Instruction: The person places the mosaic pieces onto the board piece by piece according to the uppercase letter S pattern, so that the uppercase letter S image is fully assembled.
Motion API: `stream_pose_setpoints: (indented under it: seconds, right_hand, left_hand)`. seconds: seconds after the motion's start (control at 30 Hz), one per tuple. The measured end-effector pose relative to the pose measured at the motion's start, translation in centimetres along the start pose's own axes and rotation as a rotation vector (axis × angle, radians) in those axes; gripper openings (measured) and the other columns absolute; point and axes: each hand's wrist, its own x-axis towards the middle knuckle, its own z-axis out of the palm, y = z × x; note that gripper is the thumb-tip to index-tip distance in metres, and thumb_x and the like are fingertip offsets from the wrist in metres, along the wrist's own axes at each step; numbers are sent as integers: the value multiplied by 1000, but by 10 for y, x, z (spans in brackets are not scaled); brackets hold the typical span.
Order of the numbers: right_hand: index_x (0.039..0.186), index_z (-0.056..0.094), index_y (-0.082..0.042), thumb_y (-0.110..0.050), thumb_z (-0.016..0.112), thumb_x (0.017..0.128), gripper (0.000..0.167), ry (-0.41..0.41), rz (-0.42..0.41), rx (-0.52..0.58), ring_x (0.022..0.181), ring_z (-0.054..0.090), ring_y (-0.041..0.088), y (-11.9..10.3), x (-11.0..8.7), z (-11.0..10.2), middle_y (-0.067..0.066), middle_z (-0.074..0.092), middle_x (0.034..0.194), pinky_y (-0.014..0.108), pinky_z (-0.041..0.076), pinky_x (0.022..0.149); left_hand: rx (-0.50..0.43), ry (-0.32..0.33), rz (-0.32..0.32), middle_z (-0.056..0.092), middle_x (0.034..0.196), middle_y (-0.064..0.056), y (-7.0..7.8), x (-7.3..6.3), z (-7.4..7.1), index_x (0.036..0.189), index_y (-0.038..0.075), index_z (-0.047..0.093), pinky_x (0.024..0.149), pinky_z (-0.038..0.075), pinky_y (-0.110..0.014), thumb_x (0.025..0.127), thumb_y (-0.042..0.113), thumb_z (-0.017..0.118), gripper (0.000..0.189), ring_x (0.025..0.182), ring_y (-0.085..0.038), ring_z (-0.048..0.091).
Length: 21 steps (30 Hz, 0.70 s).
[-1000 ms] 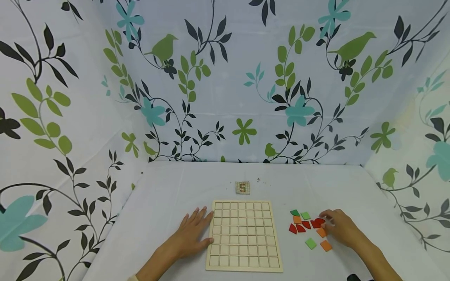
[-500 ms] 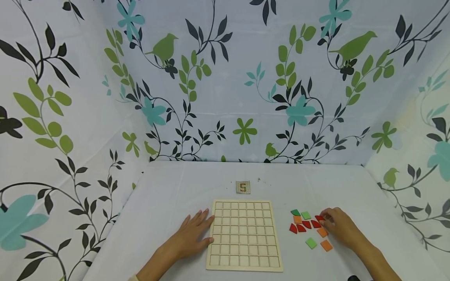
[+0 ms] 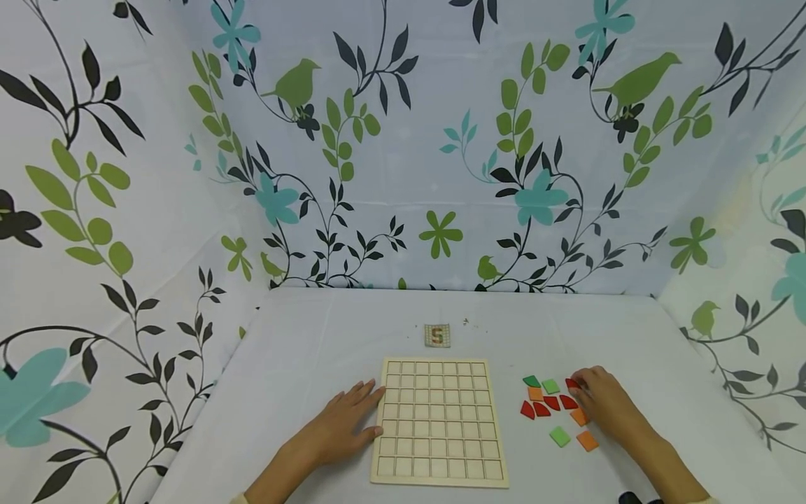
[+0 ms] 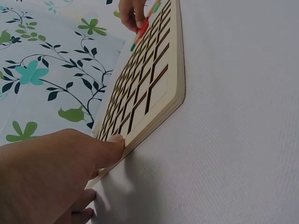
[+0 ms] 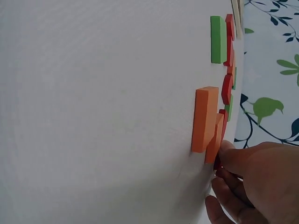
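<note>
A pale wooden grid board [image 3: 439, 422] lies flat on the white table. My left hand [image 3: 343, 425] rests along its left edge, fingers spread, the thumb [image 4: 112, 149] touching the rim in the left wrist view. To the right of the board, my right hand [image 3: 606, 400] pinches a red quarter-round tile [image 3: 571, 383] between thumb and fingers; in the right wrist view the hand mostly covers it. Close by lie more red tiles [image 3: 568, 402], orange square tiles [image 3: 588, 440], light green squares [image 3: 559, 436] and a dark green tile [image 3: 532, 381].
Beyond the board lies a small square patch [image 3: 437, 336] marked with what looks like an S or 5. A patterned cloth [image 3: 378, 161] with leaves and birds hangs behind the table and at both sides. A black object [image 3: 632, 498] shows at the bottom edge.
My right hand has shifted slightly away from me, sliding or carrying one red tile apart from the red tile beside it. The left hand stays on the board's edge.
</note>
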Motion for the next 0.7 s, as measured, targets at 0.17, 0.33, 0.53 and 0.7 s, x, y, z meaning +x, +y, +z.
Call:
stream_pose_setpoints:
  seconds: [0.17,0.33,0.53,0.7]
  right_hand:
    - [114,65,10,-8,75,97,27,37,0,-52,90,63,30,-6,8,5,17,63,100,54,61,87]
    - [119,65,11,-6,75,98,29,65,-14,-63,90,63,30,-7,13,8,19,63,102,53,62,86]
    - [118,67,11,-4,75,96,27,79,-48,-70,88,60,27,-8,19,8,17,61,100,49,62,83]
    - [119,67,12,-5,73,99,27,59,-40,-39,89,61,28,-13,27,10,17,62,101,51,62,87]
  left_hand:
    - [4,2,7,30,173,-14,-1,0,-1,166,17,36,127,24,-65,105,51,60,73,160,-39,27]
    - [-8,-4,8,30,173,-13,-1,1,-2,166,17,36,127,24,-65,105,51,61,74,160,-39,26]
    - [-7,-3,9,30,173,-12,-3,2,-1,166,18,36,127,24,-64,105,52,61,74,160,-38,26]
    - [5,2,12,30,173,-12,-5,2,0,166,19,35,127,25,-64,105,52,60,74,160,-38,26]
